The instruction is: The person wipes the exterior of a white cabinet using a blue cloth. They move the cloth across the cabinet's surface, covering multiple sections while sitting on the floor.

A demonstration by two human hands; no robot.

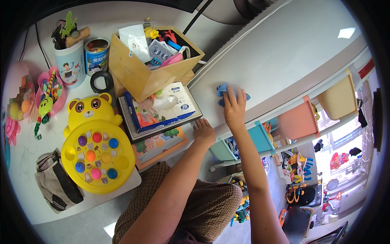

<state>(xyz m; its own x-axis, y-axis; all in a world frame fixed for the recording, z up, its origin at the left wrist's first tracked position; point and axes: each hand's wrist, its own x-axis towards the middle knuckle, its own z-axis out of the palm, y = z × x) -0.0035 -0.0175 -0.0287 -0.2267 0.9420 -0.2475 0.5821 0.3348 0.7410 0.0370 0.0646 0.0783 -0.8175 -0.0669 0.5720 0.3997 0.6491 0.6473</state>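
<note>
My right hand presses a crumpled blue cloth onto the grey-white top of a storage unit. The cloth shows on both sides of the fingers. My left hand rests palm down at the unit's near left corner, fingers slightly spread and holding nothing. Just left of it lies a box of disposable gloves with a clear glove poking from its opening. Under that is a flat black-edged box, and below it an orange picture board.
A wooden box of toys and cards stands behind the glove box. Left are a yellow bear game board, a folded grey cloth, a pink container, a pen cup and a tin. Coloured bins hang below the unit's edge.
</note>
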